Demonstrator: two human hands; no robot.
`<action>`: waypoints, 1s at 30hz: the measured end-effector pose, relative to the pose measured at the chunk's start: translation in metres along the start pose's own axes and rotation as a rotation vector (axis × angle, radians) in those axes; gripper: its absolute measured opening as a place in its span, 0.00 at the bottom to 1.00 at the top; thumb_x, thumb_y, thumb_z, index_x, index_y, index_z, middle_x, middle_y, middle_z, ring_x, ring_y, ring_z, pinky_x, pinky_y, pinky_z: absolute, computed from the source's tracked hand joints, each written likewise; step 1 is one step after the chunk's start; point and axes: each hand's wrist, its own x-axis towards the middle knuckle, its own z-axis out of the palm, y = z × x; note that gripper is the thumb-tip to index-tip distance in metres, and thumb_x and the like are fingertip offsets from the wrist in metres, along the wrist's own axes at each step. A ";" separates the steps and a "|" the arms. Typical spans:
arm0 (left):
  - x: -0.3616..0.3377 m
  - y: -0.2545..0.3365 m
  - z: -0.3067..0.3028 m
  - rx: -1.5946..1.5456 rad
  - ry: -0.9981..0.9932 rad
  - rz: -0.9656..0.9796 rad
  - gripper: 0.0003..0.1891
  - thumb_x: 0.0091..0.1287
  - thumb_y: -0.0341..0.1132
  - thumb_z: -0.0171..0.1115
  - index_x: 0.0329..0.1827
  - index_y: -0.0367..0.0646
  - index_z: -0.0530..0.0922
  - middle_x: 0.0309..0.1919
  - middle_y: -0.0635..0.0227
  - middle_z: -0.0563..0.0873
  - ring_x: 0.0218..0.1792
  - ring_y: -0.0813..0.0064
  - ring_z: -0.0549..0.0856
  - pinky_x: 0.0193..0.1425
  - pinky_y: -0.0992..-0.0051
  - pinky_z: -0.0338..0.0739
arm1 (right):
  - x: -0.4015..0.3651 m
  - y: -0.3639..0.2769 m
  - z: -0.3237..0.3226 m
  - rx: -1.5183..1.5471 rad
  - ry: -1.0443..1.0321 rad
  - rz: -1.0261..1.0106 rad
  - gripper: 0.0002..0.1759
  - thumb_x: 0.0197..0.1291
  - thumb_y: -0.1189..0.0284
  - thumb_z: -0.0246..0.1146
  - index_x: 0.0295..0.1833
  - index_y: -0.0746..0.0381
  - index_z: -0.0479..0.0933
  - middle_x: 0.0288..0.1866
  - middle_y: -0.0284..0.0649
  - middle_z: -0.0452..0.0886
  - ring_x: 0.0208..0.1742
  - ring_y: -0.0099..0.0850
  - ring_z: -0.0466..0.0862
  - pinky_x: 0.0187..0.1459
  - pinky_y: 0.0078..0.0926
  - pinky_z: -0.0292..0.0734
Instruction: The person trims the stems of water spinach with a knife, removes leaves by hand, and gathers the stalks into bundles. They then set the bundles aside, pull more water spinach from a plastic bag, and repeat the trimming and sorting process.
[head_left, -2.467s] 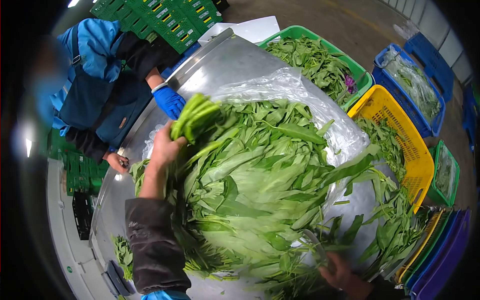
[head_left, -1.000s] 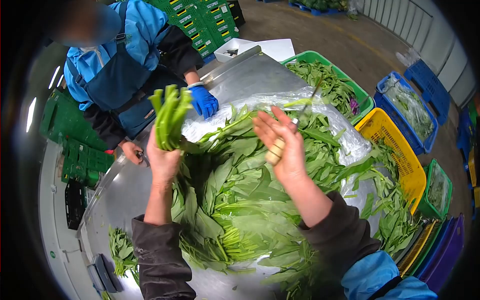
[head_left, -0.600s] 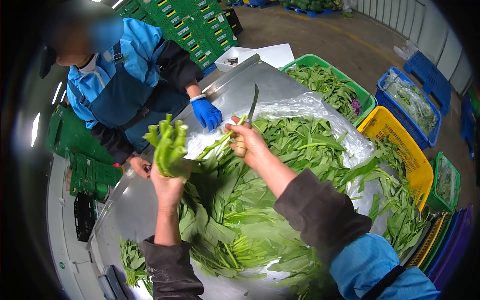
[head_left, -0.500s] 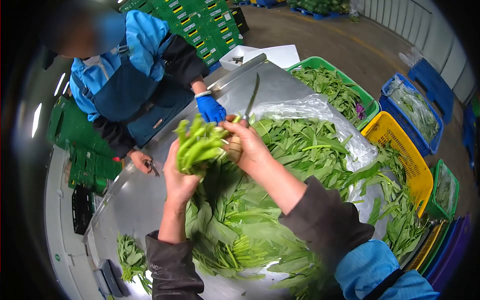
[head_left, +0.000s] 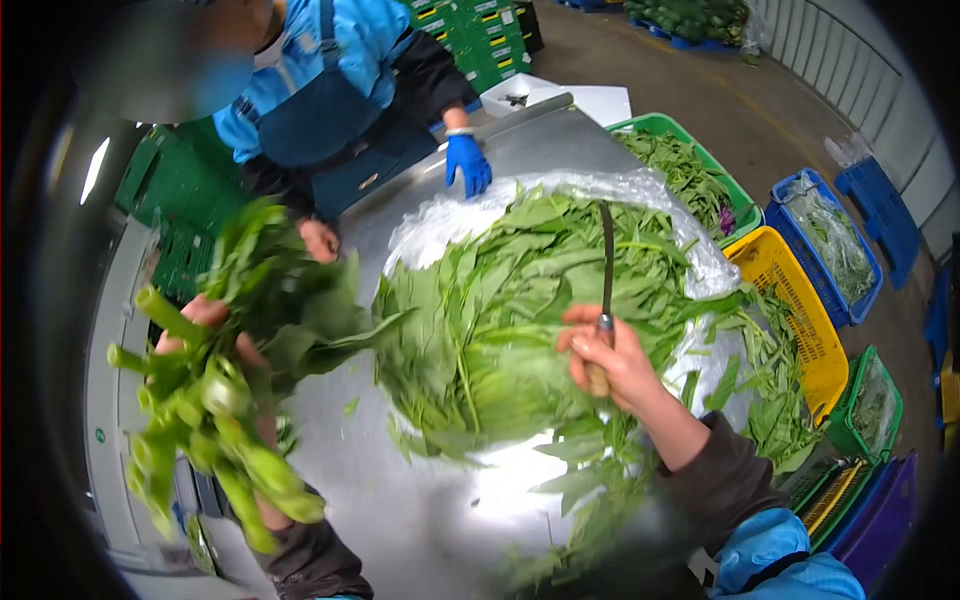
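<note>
Cut-stem bunch and knife, one per hand, at a leafy heap.
Left hand: fingers curled round the bunch, raised left of the heap, stem ends nearest the camera. Right hand: fingers closed on the knife's wooden handle, above the heap. Heap: on plastic sheeting over a metal counter. Yellow crate: right of the heap. Co-worker's blue-gloved hand: beyond the heap.

Light source: white ceiling tubes, upper left.
Glare: white patch on the steel desk, below the leaf pile.
Blur: bunched stems smeared; dark smudge over the lower centre.
Lens: dark vignette, bowed edges.
Focus: crates at the back readable as shapes.
</note>
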 end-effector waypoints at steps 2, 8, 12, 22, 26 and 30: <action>-0.031 0.013 -0.044 -0.114 0.095 -0.234 0.16 0.58 0.21 0.62 0.50 0.32 0.72 0.47 0.59 0.79 0.51 0.63 0.79 0.59 0.65 0.72 | -0.051 0.024 -0.002 -0.244 -0.005 0.162 0.20 0.64 0.72 0.60 0.59 0.66 0.68 0.36 0.38 0.80 0.21 0.19 0.75 0.20 0.17 0.66; -0.152 0.043 -0.112 0.293 -0.841 -0.085 0.22 0.50 0.22 0.58 0.52 0.39 0.73 0.40 0.59 0.76 0.46 0.57 0.76 0.57 0.57 0.68 | -0.176 0.096 0.028 -0.271 0.053 0.484 0.16 0.63 0.71 0.63 0.54 0.63 0.71 0.29 0.35 0.78 0.15 0.16 0.69 0.16 0.17 0.62; -0.325 0.051 -0.112 0.211 -1.238 -0.473 0.56 0.38 0.45 0.81 0.71 0.40 0.58 0.57 0.56 0.72 0.61 0.54 0.70 0.67 0.46 0.61 | -0.219 0.140 0.060 -0.357 0.074 0.558 0.17 0.63 0.70 0.63 0.54 0.63 0.69 0.28 0.35 0.77 0.15 0.16 0.68 0.16 0.17 0.62; -0.387 0.043 -0.127 -0.018 -1.012 -0.615 0.62 0.39 0.63 0.75 0.71 0.32 0.56 0.70 0.45 0.60 0.74 0.47 0.55 0.72 0.42 0.47 | -0.230 0.219 0.161 -0.850 -0.018 0.384 0.20 0.65 0.64 0.58 0.59 0.60 0.67 0.33 0.47 0.80 0.29 0.39 0.82 0.36 0.36 0.77; -0.402 0.048 -0.121 0.020 -1.008 -0.560 0.54 0.46 0.60 0.72 0.69 0.32 0.59 0.66 0.50 0.65 0.69 0.52 0.62 0.69 0.39 0.50 | -0.222 0.262 0.197 -1.186 -0.072 0.291 0.19 0.64 0.65 0.55 0.58 0.60 0.66 0.37 0.54 0.81 0.36 0.55 0.82 0.39 0.48 0.75; -0.408 0.046 -0.121 0.003 -0.965 -0.564 0.49 0.48 0.52 0.73 0.68 0.33 0.60 0.60 0.53 0.68 0.63 0.55 0.66 0.67 0.42 0.53 | -0.219 0.292 0.210 -1.341 -0.063 0.212 0.16 0.65 0.66 0.54 0.53 0.65 0.65 0.34 0.56 0.81 0.35 0.57 0.81 0.37 0.50 0.76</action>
